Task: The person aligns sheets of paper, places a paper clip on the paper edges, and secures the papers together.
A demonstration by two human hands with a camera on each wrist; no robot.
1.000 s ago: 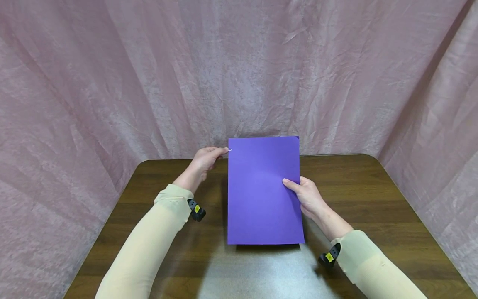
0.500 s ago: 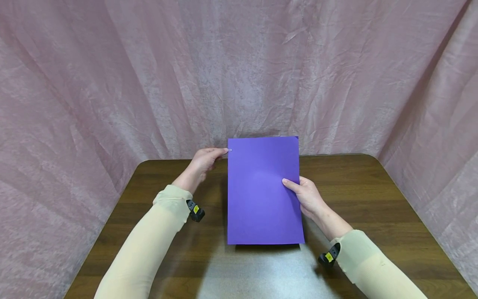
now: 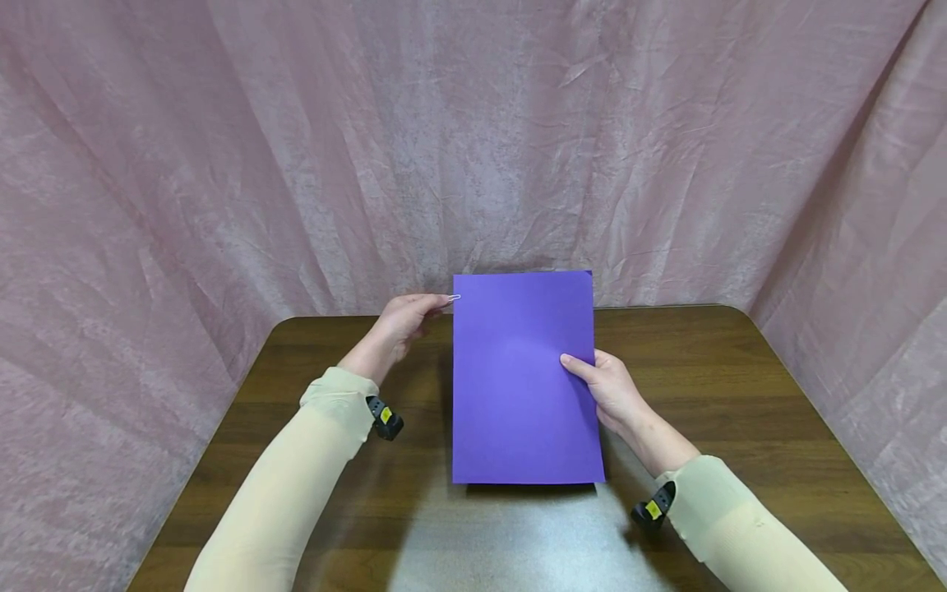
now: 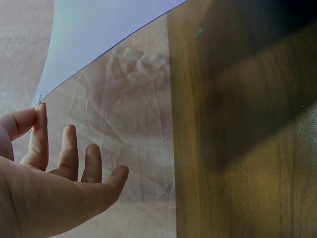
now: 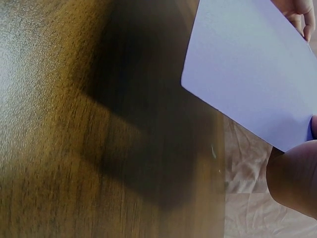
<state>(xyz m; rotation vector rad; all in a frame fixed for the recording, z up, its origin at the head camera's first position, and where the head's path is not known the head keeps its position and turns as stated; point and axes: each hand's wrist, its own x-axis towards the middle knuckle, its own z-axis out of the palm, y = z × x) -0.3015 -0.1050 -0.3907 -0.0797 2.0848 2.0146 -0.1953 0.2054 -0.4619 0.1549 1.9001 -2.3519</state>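
A purple sheet of paper (image 3: pixel 524 395) is held up over the table, facing the head camera. My right hand (image 3: pixel 616 393) grips its right edge, thumb on the front and the other fingers hidden behind. At the upper left edge, a small silver paper clip (image 3: pixel 455 298) overlaps the sheet. My left hand (image 3: pixel 403 325) pinches the outer end of that clip between thumb and index finger. In the left wrist view, the paper clip (image 4: pixel 38 103) sits at the sheet's corner, and the other fingers (image 4: pixel 92 163) are spread below, touching nothing.
The brown wooden table (image 3: pixel 333 510) lies under both arms, with the sheet's shadow on it. Behind its far edge hangs a pink curtain (image 3: pixel 473 148), which continues along both sides.
The left hand has drawn back very slightly to the left and down. More of the paper clip now shows past the fingertips, a little tilted. The right hand keeps its hold.
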